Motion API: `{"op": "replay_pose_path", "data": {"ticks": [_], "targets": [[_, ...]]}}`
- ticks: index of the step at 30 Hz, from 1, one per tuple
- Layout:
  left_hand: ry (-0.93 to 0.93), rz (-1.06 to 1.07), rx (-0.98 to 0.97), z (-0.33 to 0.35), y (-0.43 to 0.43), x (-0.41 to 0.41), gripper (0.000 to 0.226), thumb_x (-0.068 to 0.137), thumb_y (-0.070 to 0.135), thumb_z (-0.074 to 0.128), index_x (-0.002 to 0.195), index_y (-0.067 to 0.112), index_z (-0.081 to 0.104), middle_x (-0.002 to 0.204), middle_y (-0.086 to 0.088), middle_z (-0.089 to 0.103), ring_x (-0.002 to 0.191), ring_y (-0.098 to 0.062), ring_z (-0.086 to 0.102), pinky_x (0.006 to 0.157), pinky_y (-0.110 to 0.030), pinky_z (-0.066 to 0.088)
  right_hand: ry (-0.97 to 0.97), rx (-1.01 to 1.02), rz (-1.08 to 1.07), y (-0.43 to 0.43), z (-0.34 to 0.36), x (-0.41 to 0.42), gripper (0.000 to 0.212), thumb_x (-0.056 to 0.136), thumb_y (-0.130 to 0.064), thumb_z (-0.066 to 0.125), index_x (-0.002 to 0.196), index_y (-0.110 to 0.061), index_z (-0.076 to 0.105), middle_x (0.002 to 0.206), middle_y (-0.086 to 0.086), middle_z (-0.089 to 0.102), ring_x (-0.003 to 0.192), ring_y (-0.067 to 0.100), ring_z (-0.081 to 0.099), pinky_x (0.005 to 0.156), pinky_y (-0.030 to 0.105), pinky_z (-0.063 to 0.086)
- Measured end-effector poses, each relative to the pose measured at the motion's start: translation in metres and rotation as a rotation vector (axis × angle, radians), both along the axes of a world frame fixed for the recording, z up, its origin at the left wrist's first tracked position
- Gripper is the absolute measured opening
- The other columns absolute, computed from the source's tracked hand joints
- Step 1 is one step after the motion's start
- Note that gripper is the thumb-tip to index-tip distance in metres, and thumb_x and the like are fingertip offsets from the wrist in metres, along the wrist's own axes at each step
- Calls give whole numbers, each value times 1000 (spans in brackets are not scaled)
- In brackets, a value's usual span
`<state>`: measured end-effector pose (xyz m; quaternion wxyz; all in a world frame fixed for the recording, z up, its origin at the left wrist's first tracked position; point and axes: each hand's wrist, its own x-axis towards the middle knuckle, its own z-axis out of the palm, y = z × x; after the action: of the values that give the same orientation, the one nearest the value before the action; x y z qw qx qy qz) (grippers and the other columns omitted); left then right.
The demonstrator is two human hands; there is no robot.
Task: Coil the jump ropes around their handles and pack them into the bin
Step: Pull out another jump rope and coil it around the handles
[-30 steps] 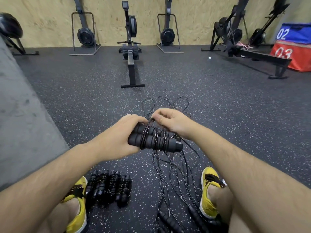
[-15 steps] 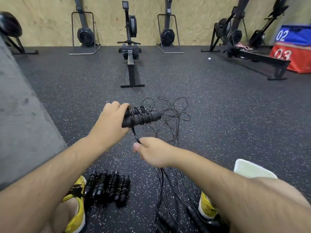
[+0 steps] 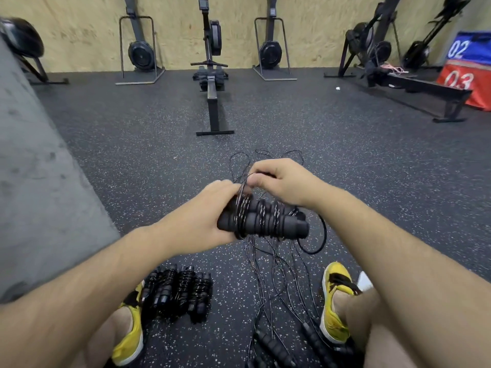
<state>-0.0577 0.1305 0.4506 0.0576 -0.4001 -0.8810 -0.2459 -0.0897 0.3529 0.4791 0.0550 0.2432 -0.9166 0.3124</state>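
Left grip [image 3: 202, 216] is clenched round one end of the paired foam handles [image 3: 268, 221], holding them level above the floor. The right grip [image 3: 281, 181] pinches the thin cable [image 3: 243, 192] just above that end, close against the left fingers. Half a second ago the right grip was below the handles, drawing the cable down and toward the body. It has since come up and over, so one more turn is laid on, by my reading. Several turns already band the handles from the held end toward the free one.

The handles jut out to the right of the left grip and sit just beneath the right grip. A slack loop [image 3: 324, 235] hangs off their free end, so the winding looks unfinished.

Below the grips and nearest the body, four finished bundles [image 3: 178, 293] lie side by side next to the left shoe [image 3: 130, 338]. More uncoiled jump ropes [image 3: 275, 349] lie near the right shoe [image 3: 334, 301], their cables running up the floor under the grips. Beyond the grips a rowing machine [image 3: 212, 102] stands well apart. No bin is in view.
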Motion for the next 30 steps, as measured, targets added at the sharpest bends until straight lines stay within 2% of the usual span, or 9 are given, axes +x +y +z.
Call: {"op": "replay_pose_path", "data": {"ticks": [3,5,8,10,13,17,20,25,30], "targets": [[-95,58,237,15,3,13,63,74,38,75,129,26,46,116,14,53,108,-5,54,91,-18,43,-357,-253,13,3,-8,-3,15,100,-12,55,87,-12,64,68,-9,60,58,-2,54,60,13,47],[-161,133,354,20,3,13,67,75,30,78,130,27,40,119,12,55,106,-3,57,90,-15,45,-378,-60,6,-6,-16,7,21,102,-6,47,85,-12,57,71,-8,58,60,-3,53,56,12,46],[-114,263,386,15,2,-1,70,76,20,83,123,32,32,112,6,56,98,-13,57,84,-25,47,-258,122,-34,-36,-33,27,29,107,-29,36,84,-22,52,80,-4,58,71,11,55,64,28,45],[-28,375,316,6,-1,-14,67,74,18,81,120,30,34,107,1,57,98,-23,54,83,-36,46,-269,195,-57,-58,-38,39,34,107,-38,32,94,-16,54,91,6,63,83,26,59,71,32,44],[138,536,88,-5,-6,-31,57,77,15,76,123,13,43,109,-8,53,98,-30,45,83,-40,39,-217,375,-15,-75,-39,59,29,108,-28,34,106,-5,51,108,21,61,97,37,61,75,38,44],[210,563,-304,-11,-9,-35,58,77,20,77,122,8,41,113,-11,49,96,-28,42,79,-36,36,-18,495,51,-72,-20,78,26,107,-31,35,109,-10,50,103,11,63,84,30,57,66,33,35],[95,447,-395,-16,-10,-31,59,78,25,78,118,14,37,113,-3,43,101,-25,41,81,-36,40,136,569,85,-62,-1,72,23,105,-36,40,100,-18,54,89,1,60,76,25,52,64,33,38],[-256,239,-144,-4,-13,-19,47,73,10,72,92,36,38,97,3,51,84,-17,48,67,-39,46,69,340,134,-38,19,48,15,93,-37,63,99,-29,75,89,-8,68,90,17,62,81,37,50],[-418,170,-131,3,-14,-14,45,79,17,75,97,38,40,84,5,59,69,-11,51,65,-37,48,-171,0,118,-20,26,34,4,82,-28,80,85,-27,78,84,-5,73,85,13,67,86,36,53]]}}
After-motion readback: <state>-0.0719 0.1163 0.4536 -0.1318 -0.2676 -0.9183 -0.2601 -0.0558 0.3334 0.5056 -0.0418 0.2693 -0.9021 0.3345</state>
